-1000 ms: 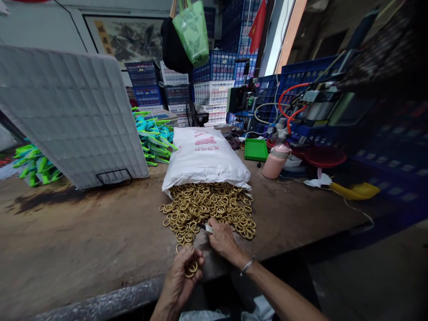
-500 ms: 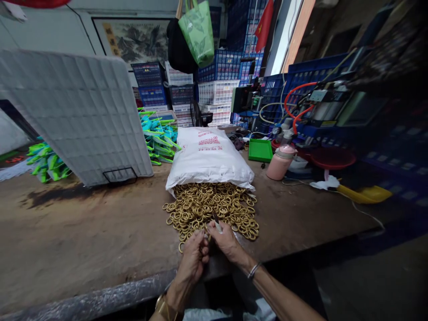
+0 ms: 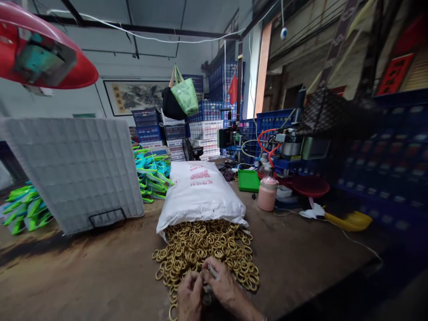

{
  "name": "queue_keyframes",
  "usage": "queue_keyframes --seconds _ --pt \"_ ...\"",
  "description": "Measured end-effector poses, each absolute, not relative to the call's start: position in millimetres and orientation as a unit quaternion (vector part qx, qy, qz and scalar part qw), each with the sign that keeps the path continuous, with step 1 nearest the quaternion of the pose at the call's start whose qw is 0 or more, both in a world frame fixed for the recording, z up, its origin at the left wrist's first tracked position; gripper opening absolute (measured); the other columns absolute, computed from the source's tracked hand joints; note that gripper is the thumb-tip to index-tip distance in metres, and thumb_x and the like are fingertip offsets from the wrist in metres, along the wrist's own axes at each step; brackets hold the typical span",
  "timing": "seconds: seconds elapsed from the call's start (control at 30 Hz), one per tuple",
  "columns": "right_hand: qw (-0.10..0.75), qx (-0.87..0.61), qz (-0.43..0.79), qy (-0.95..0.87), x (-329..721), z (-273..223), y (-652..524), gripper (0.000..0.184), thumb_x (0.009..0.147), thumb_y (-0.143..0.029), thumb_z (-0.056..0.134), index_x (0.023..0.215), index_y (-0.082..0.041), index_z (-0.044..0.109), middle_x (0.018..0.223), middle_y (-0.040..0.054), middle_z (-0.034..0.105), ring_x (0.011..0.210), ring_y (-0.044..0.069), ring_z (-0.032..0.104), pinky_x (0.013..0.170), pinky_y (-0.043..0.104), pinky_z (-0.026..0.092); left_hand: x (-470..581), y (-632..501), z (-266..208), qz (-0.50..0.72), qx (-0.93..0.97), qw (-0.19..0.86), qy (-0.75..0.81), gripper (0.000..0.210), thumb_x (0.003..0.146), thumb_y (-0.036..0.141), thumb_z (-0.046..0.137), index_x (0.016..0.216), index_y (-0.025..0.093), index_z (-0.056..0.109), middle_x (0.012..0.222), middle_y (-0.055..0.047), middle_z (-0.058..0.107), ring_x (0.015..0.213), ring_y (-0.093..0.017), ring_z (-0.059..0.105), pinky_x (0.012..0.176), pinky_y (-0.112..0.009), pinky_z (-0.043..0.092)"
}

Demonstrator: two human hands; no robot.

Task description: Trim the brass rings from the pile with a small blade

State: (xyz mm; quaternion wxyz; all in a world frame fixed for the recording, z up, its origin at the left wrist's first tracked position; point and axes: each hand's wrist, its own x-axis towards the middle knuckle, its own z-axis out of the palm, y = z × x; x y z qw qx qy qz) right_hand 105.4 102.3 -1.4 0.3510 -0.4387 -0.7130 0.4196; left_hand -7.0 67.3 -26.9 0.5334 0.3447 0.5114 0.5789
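A heap of brass-coloured rings [image 3: 203, 243] spills from the mouth of a white sack [image 3: 203, 196] onto the brown table. At the heap's near edge my two hands meet, fingertips almost touching. My left hand [image 3: 190, 292] is closed in a pinch; what lies between its fingers is hidden. My right hand [image 3: 222, 285] is closed around a slim tool with a pale handle [image 3: 212, 270], its kind unclear. A blurred ring-like shape [image 3: 207, 298] shows just below the fingers.
On the left, a grey-white quilted panel [image 3: 76, 169] stands upright beside bundled green and blue plastic pieces [image 3: 152, 171]. To the right are a green tray [image 3: 248, 180], a pink flask [image 3: 267, 194] and a yellow scoop [image 3: 351, 221]. A red lamp shade [image 3: 76, 67] hangs upper left.
My view has tilted upward, so the table and hands sit lower in the picture. Both hands stay together by the rings. The tool's dark end, visible before, no longer shows.
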Motion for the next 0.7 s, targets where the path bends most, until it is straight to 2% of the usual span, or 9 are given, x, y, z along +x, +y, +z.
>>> queue_keyframes --seconds 0.1,0.2,0.3,0.4,0.5,0.57,0.7 --pt "0.341 -0.449 0.417 -0.713 106.5 3.7 101.5 0.030 0.078 -0.042 0.039 0.061 -0.018 0.041 0.058 -0.0046 0.038 0.058 0.010 0.035 0.055 0.021 0.030 -8.1 67.2 -14.8 0.605 0.400 0.441 0.528 0.032 0.056 0.046 0.070 0.051 0.018 0.056 0.049 0.001 0.050 0.048 -0.013 0.045 0.048 -0.022 0.036" --pt "0.363 -0.461 0.438 -0.681 106.1 2.6 100.2 0.029 0.075 -0.042 0.044 0.058 -0.018 0.039 0.056 -0.0054 0.035 0.056 0.009 0.034 0.053 0.021 0.029 -7.7 61.3 -2.3 0.601 0.419 0.411 0.543 0.033 0.056 0.046 0.070 0.050 0.016 0.057 0.048 0.002 0.048 0.049 -0.011 0.043 0.050 -0.022 0.036" --pt "0.401 -0.433 0.529 -0.610 104.8 4.1 93.2 0.026 0.072 -0.042 0.048 0.063 -0.019 0.042 0.054 -0.0065 0.036 0.050 0.008 0.033 0.049 0.020 0.030 -5.2 50.6 6.1 0.591 0.379 0.477 0.529 0.039 0.060 0.051 0.066 0.052 0.017 0.051 0.043 0.006 0.041 0.039 -0.007 0.035 0.041 -0.019 0.030" --pt "0.407 -0.385 0.652 -0.511 102.6 10.2 82.1 0.029 0.072 -0.047 0.049 0.066 -0.020 0.039 0.048 -0.0097 0.031 0.039 0.005 0.024 0.038 0.018 0.021 -0.8 38.7 9.9 0.581 0.330 0.563 0.487 0.037 0.063 0.053 0.063 0.069 0.018 0.052 0.042 0.009 0.040 0.032 -0.004 0.026 0.033 -0.016 0.020" --pt "0.393 -0.351 0.708 -0.470 101.2 17.0 73.8 0.029 0.073 -0.048 0.049 0.069 -0.021 0.039 0.047 -0.0109 0.030 0.035 0.004 0.018 0.034 0.018 0.016 2.6 29.9 11.3 0.600 0.303 0.578 0.462 0.037 0.063 0.052 0.063 0.073 0.019 0.051 0.043 0.010 0.040 0.030 -0.002 0.024 0.032 -0.015 0.019" --pt "0.393 -0.355 0.686 -0.498 101.9 20.9 71.7 0.028 0.074 -0.047 0.048 0.068 -0.020 0.041 0.047 -0.0101 0.032 0.035 0.004 0.022 0.035 0.017 0.019 2.8 26.7 11.9 0.605 0.306 0.568 0.466 0.036 0.064 0.051 0.063 0.071 0.019 0.050 0.043 0.010 0.041 0.030 -0.002 0.025 0.032 -0.015 0.019" --pt "0.392 -0.399 0.538 -0.631 107.7 29.1 71.4 0.027 0.077 -0.043 0.047 0.071 -0.017 0.050 0.054 -0.0058 0.043 0.048 0.007 0.038 0.048 0.019 0.032 -1.3 23.2 11.4 0.593 0.343 0.527 0.503 0.032 0.065 0.047 0.064 0.066 0.018 0.051 0.045 0.008 0.045 0.032 -0.003 0.027 0.034 -0.016 0.021"
